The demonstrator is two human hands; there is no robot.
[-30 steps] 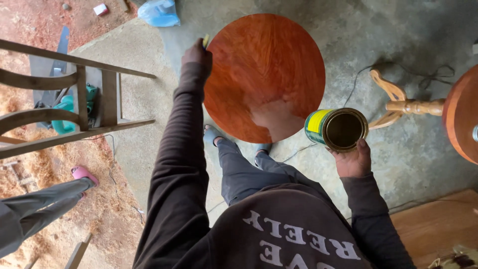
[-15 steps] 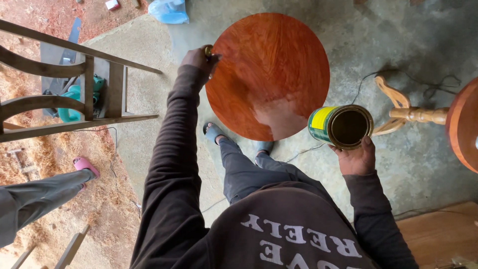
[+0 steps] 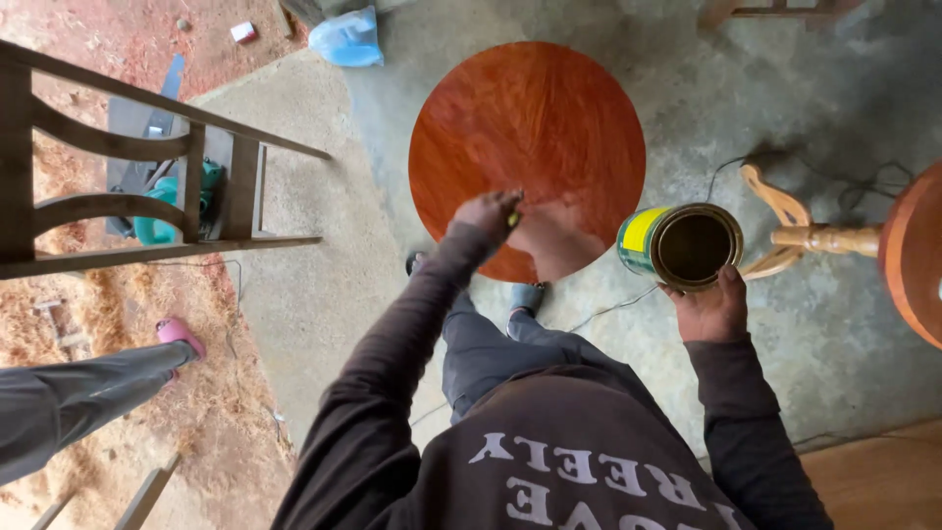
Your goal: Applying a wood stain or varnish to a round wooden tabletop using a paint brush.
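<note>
A: Where's the work sitting?

B: Centre top of the frame: a round tabletop (image 3: 527,137), red-brown and glossy, with the left hand (image 3: 488,214) at its lower edge. The fingers are closed around something small with a yellowish tip; I can't tell if it's a brush or a rag. A paler, duller patch lies just beside that hand, at the lower rim.

A: And the other hand?

B: The right hand (image 3: 714,306), right of centre, grips a can (image 3: 682,245) from below. It's open-topped, yellow and green on the side, tilted toward the camera, dark inside.

A: How would you do that stroke well?

B: My judgement: work the dull patch outward into the glossy part with long, even passes along the grain, and keep the can level and close, off the wet surface.

A: Anything in the way?

B: A thin cable (image 3: 608,309) trails across the concrete floor (image 3: 324,245) near the shoes below the tabletop; easy to snag. A turned wooden leg (image 3: 824,238) and another red-brown piece (image 3: 917,257) stand at the right edge, near the can. A chair frame (image 3: 128,186) fills the upper left, well apart. Another person's leg (image 3: 88,393), with a pink shoe, enters at lower left over sawdust. A blue bag (image 3: 345,39) lies at the top.
</note>
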